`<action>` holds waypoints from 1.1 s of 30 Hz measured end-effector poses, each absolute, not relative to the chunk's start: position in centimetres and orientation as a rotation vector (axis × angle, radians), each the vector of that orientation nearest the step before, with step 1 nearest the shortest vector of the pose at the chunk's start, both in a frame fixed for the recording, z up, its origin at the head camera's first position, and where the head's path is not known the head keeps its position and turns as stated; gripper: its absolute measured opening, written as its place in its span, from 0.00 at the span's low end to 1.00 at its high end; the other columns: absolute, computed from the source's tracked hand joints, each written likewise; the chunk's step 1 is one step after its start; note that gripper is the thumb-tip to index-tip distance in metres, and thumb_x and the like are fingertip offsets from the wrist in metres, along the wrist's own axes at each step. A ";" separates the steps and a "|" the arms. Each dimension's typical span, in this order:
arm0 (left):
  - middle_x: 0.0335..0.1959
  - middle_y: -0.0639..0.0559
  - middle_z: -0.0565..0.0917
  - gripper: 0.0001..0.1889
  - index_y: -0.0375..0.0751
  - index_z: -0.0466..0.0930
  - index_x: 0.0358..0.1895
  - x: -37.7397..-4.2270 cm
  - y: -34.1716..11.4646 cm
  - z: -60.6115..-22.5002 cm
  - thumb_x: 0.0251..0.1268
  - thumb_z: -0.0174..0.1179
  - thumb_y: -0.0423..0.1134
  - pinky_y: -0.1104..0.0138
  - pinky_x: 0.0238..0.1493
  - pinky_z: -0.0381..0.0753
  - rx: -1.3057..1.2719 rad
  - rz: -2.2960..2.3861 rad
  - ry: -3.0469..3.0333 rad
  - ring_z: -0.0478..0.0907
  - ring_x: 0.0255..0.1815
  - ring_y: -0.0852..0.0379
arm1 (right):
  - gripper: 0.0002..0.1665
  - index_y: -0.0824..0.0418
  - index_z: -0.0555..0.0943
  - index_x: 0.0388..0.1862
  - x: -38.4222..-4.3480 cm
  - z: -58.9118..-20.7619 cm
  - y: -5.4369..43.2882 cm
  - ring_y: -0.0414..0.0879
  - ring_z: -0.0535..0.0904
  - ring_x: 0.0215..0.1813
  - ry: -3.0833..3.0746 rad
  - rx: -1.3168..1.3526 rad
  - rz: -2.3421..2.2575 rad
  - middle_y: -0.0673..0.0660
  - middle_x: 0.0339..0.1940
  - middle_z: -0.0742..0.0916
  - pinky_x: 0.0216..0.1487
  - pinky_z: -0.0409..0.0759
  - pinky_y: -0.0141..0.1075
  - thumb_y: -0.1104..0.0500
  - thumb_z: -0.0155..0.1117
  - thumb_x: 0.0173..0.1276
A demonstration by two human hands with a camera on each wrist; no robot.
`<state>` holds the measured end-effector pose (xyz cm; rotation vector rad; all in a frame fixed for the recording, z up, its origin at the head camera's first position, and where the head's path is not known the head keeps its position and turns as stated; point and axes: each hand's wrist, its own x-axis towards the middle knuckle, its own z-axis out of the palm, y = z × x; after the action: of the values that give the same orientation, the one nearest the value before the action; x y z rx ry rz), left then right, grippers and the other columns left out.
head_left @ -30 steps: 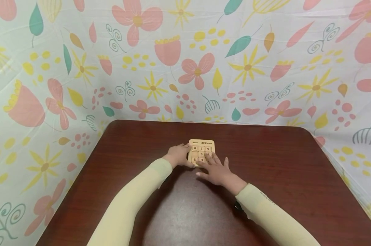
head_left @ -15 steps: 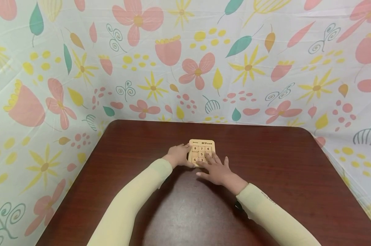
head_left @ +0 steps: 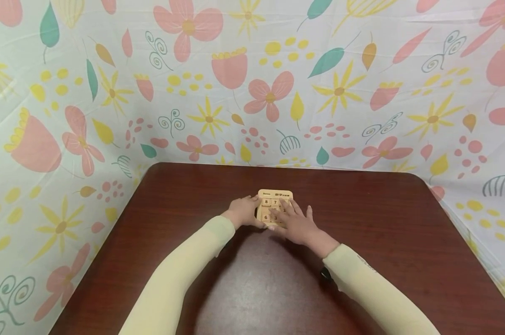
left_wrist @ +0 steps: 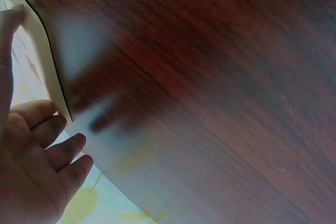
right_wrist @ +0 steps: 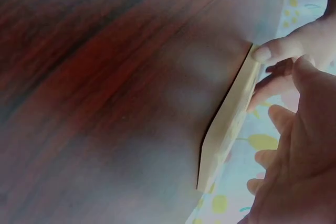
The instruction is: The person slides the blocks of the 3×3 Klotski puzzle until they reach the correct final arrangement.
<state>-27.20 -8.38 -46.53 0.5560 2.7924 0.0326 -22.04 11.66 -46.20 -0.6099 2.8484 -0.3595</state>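
A light wooden number sliding puzzle (head_left: 266, 193) lies on the table in the head view, its tiles 8, 7, 6 and 3 readable. A gap shows at the left of the middle row. My left hand (head_left: 244, 211) holds the puzzle's left side, thumb at the near corner and fingers along the far side. Over the right part of the tiles, my right hand (head_left: 299, 227) spreads its fingers, hiding several of them. Both wrist views catch the puzzle edge-on, flat on the table; the right wrist view shows the right fingers extended above the puzzle (right_wrist: 226, 124).
The dark reddish-brown table (head_left: 361, 209) has rounded far corners. A white cloth (head_left: 302, 83) printed with flowers and leaves hangs behind it and along its sides. A small black object (head_left: 326, 273) shows under the right sleeve.
My right hand has slid slightly forward over the puzzle, its fingers now covering the 4 and 5 tiles seen before. The left hand keeps its place.
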 end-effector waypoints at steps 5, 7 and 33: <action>0.84 0.55 0.58 0.53 0.50 0.58 0.82 -27.2 -8.4 -46.5 0.57 0.66 0.71 0.54 0.74 0.74 0.556 0.034 2.794 0.60 0.84 0.51 | 0.41 0.46 0.62 0.83 -22.4 -46.3 11.5 0.68 0.47 0.86 2.858 -0.611 -0.363 0.61 0.87 0.56 0.74 0.43 0.80 0.32 0.51 0.77; 0.84 0.55 0.58 0.53 0.50 0.57 0.82 -27.2 -8.4 -46.5 0.58 0.65 0.72 0.54 0.74 0.74 0.554 0.035 2.790 0.59 0.84 0.50 | 0.41 0.45 0.61 0.83 -22.6 -46.4 11.4 0.68 0.46 0.86 2.858 -0.605 -0.356 0.61 0.87 0.55 0.74 0.43 0.80 0.32 0.51 0.77; 0.84 0.55 0.59 0.52 0.50 0.57 0.82 -27.2 -8.4 -46.5 0.58 0.66 0.70 0.55 0.72 0.76 0.555 0.024 2.796 0.60 0.84 0.51 | 0.40 0.47 0.59 0.84 -24.5 -46.8 10.9 0.66 0.40 0.87 2.818 -0.496 -0.365 0.61 0.88 0.53 0.75 0.39 0.79 0.34 0.47 0.79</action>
<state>-27.19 -8.43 -46.49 0.5555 2.7958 0.0237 -24.53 10.88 -46.78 -0.4956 2.8177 -0.3649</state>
